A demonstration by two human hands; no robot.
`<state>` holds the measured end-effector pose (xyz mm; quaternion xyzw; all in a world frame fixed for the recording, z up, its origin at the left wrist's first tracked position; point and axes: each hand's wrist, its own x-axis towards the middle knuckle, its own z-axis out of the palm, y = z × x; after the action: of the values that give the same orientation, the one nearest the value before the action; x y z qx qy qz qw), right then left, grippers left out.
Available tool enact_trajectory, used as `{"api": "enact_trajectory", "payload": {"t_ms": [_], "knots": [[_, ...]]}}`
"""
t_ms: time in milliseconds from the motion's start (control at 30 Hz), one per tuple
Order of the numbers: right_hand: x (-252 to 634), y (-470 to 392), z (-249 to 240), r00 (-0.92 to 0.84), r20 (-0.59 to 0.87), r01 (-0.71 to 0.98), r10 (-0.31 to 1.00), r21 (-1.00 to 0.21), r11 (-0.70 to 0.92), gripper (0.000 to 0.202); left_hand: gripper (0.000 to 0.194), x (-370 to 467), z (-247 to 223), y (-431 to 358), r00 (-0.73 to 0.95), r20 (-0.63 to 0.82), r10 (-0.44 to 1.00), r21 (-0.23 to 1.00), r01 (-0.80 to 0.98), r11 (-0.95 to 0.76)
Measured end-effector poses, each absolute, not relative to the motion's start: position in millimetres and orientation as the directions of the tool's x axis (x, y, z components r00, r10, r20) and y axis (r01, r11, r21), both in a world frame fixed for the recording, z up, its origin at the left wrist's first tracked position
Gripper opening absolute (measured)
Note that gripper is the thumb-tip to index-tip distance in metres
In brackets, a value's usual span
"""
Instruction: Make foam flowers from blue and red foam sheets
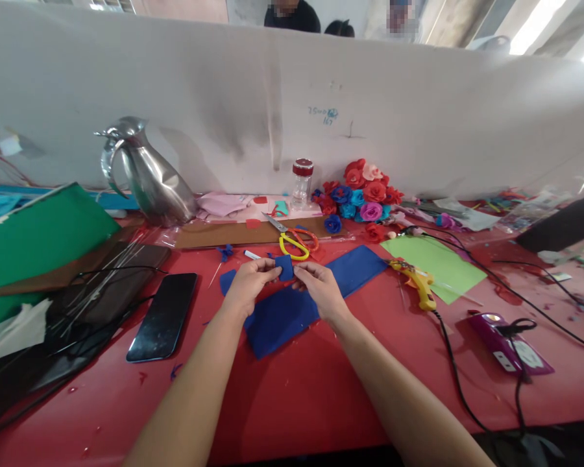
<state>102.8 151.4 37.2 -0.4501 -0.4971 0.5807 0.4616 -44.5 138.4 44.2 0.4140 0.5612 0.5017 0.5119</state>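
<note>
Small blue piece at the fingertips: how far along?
Looks done: artificial roses bunched near the partition.
In hand: small blue piece, pinched by the left hand, with the right hand at its other edge; no flower shape yet.
Probably left: shaping that piece, then using the larger blue sheet below the hands. Glue gun lies unheld.

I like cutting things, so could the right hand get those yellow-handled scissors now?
Probably yes: the scissors lie just beyond the right hand, with nothing seen on top. Its fingertips are busy at the small blue piece, though, so they'd likely leave that first.
</note>
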Motion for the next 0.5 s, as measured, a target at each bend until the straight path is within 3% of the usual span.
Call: {"api": "enact_trajectory", "payload": {"t_ms": [200, 333, 400, 500], "knots": [[103, 152, 34, -0.156, -0.022, -0.043, 0.988, -0.999, -0.028, 0.019, 0.029, -41, 41, 140, -0.191, -0.168, 0.967, 0.984, -0.100, 0.151], [103, 152, 34, -0.103, 0.017, -0.047, 0.995, -0.999, 0.012, 0.017, 0.023, -32, 45, 135, -0.334, 0.019, 0.942, 1.000, 0.027, -0.010], [103, 152, 33, -0.103, 0.044, -0.045, 0.994, -0.998, 0.039, 0.017, 0.019, -26, 48, 132, -0.280, 0.034, 0.959, 0.999, 0.048, -0.022], [103, 153, 31, -0.113, 0.070, -0.040, 0.991, -0.997, 0.066, 0.017, 0.029, -20, 50, 129, -0.262, 0.034, 0.964, 0.999, 0.000, -0.035]]}}
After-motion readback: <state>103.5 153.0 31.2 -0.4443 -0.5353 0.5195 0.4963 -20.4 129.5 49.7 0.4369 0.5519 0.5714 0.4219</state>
